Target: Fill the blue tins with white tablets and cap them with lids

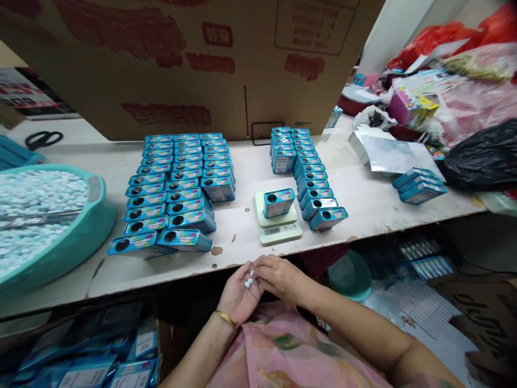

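Several small pale-blue and white candies (pixel 249 282) lie in the cupped palm of my left hand (pixel 238 296), in front of the table edge. My right hand (pixel 280 277) reaches over that palm, its fingers bent together and the tips at the candies. Whether a candy is pinched between them is hidden. Just beyond my hands stands a pale green digital scale (pixel 278 235), with one blue candy tin (pixel 278 203) upright on it. The dark round opening in the tin's top is visible.
Rows of blue tins (pixel 186 194) stand left of the scale, with more tins (pixel 315 183) to its right. A teal basin (pixel 97 215) of candies holds a metal scoop (pixel 44 218). Behind rises a large cardboard box (pixel 242 70); scissors (pixel 43 140) lie far left.
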### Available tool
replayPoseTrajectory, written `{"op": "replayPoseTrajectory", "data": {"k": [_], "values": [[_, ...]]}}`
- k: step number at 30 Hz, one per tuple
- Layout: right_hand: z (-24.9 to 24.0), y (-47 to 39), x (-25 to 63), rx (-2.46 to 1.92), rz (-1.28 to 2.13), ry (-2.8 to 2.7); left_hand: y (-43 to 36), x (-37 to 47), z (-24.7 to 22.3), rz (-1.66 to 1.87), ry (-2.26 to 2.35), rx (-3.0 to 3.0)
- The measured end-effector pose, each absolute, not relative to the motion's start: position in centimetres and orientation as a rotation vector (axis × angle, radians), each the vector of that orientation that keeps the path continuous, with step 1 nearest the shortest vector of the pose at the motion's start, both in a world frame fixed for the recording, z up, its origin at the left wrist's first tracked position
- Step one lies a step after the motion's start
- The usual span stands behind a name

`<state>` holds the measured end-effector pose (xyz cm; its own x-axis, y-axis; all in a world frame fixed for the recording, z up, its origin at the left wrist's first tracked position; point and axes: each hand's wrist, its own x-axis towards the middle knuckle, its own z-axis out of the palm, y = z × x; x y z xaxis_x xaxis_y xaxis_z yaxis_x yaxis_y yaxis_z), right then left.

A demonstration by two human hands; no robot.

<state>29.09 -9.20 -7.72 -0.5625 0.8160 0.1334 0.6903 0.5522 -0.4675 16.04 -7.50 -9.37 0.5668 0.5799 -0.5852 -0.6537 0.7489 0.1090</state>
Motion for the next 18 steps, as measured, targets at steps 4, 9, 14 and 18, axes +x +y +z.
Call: {"op": "replayPoseTrajectory", "data": {"k": [4,9,14,18], "values": [[-6.0,-7.1,30.2,-1.188,0.551,-2.211,-6.0,16.4,-8.2,0.791,0.607,-0.132],[-1.4,-2.5,32.8,-1.213,0.428,-2.047,-4.7,16.8,-7.0,0.773,0.603,-0.081],[-0.1,1.9,34.6,-1.335,0.242,-2.120,-5.4,16.5,-7.6,0.770,0.620,-0.115],[-0.8,3.1,35.4,-1.399,0.154,-2.234,-6.0,16.1,-8.3,0.766,0.610,-0.121]]}}
